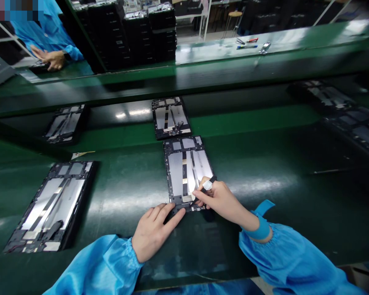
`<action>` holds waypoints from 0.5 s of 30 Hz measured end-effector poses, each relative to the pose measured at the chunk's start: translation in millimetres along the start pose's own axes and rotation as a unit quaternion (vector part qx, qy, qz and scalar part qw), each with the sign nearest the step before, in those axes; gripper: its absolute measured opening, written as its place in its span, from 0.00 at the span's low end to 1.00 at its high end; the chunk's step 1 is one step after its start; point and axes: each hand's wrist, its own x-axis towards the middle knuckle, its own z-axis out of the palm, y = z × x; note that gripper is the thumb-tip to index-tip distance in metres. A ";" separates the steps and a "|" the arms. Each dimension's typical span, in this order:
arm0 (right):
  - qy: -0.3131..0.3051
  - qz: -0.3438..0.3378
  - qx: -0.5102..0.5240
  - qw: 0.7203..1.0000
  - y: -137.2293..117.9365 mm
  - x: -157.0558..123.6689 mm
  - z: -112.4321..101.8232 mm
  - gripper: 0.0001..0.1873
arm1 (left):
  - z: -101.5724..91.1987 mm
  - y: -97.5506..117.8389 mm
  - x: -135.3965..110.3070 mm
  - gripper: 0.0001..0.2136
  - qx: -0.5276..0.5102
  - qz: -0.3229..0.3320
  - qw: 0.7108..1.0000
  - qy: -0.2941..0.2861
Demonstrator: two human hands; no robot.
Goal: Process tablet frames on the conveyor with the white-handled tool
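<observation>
An opened tablet [176, 174] lies on the green bench before me, its silver inner plates and dark ribbon cables facing up. My left hand [156, 229] rests at its lower left corner, fingers stretched out and fingertips on the near edge. My right hand [217, 196] is closed in a pinch around a slim black hand tool [213, 179] with a white wrap. The tool slants down to the tablet's lower right part; fingers hide most of its tip, so its exact kind cannot be told. A blue band circles my right wrist.
Another opened tablet [172, 116] lies just beyond. More lie at the left, one near [33, 225] and one farther [64, 125]; dark units [356, 123] sit right. Stacked black trays [150, 37] and pens [247, 47] occupy the raised shelf. A co-worker's hands [51, 57] show behind.
</observation>
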 end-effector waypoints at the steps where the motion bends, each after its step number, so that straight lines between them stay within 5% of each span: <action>1: 0.001 -0.002 -0.002 1.000 0.5 0.0 0.0 0.10 | -0.4 2.9 2.3 0.18 0.005 -0.007 1.000 -0.005; 5: 0.016 -0.009 -0.003 1.000 3.9 0.3 -0.7 0.11 | -1.9 9.3 8.4 0.19 0.013 -0.031 0.999 -0.031; 12: 0.042 0.017 0.080 0.996 11.3 -0.6 -0.9 0.14 | -3.2 -8.7 -7.5 0.17 -0.089 -0.006 0.996 0.015; 15: 0.129 -0.026 0.140 0.981 17.8 0.6 -1.0 0.16 | -4.6 -13.6 -7.3 0.16 -0.129 -0.019 0.991 0.016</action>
